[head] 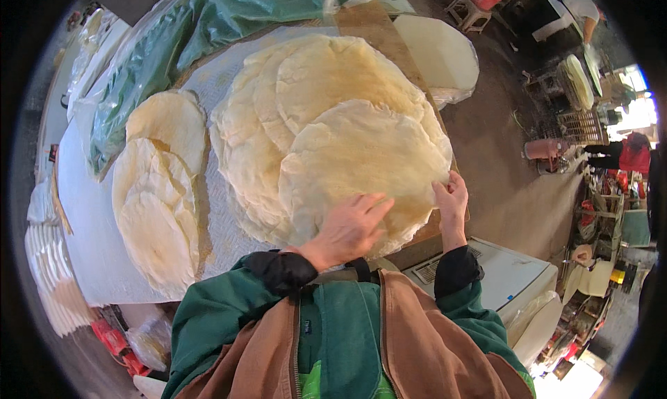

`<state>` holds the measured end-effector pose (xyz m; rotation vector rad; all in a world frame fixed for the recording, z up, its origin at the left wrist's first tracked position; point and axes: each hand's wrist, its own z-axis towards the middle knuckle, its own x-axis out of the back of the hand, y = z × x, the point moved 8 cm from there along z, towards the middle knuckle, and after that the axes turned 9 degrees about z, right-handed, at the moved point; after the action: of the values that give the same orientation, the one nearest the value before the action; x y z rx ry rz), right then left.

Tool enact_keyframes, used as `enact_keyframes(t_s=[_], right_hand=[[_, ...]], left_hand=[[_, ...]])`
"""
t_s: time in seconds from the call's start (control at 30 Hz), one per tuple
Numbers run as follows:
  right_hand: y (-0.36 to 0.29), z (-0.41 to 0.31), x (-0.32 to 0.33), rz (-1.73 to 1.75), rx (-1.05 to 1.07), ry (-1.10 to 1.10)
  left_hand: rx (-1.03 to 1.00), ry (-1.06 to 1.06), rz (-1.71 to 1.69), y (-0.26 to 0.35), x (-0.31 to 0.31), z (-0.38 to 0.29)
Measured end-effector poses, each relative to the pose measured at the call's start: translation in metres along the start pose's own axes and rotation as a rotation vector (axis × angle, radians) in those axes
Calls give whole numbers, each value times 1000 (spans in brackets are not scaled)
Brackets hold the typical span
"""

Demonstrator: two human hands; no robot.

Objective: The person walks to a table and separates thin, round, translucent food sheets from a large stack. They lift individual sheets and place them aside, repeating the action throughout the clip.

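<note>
A large, round, thin cream-coloured sheet [359, 154], soft with a ragged rim, lies on top of a pile of similar sheets [255, 138] in front of me. My right hand [454, 198] pinches its right edge between thumb and fingers. Slightly blurred, my left hand [351, 227] is over the near part of the same sheet, palm down with the fingers somewhat spread. Whether that palm touches the surface I cannot tell. To the left is a smaller pile of oval cream sheets [153, 232].
The piles rest on a pale textured cover [224, 242] over a table with a brown wooden edge [365, 21]. Green plastic sheeting [140, 96] is bunched along the far left. A white appliance [510, 274] stands near right. People and a stool [469, 10] are farther right.
</note>
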<state>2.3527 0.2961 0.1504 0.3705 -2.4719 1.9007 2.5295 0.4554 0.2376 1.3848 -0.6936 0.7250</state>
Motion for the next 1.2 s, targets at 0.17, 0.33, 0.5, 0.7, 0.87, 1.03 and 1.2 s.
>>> enact_keyframes(t_s=[0.17,0.33,0.5,0.7,0.87,1.03,1.2], right_hand=[[-70,-29,-42,226,45,-207],[-87,-66,-75,438,-106,-544],[-114,-100,-97,52,130,-808],[-142,-128,-124,16,143,-907],[-166,-169,-164,381,251,-1201],[-59,-65,-139,551,-212,-691],[22,22,-96,871,-431,-171]], left_hand=[[63,103,-208,22,-19,36],[259,205,-560,9,-20,42],[537,147,-987,-26,10,11],[924,22,-1293,-30,42,-12],[748,-40,-650,-61,134,-8],[534,167,-261,-58,285,17],[275,368,40,3,295,74]])
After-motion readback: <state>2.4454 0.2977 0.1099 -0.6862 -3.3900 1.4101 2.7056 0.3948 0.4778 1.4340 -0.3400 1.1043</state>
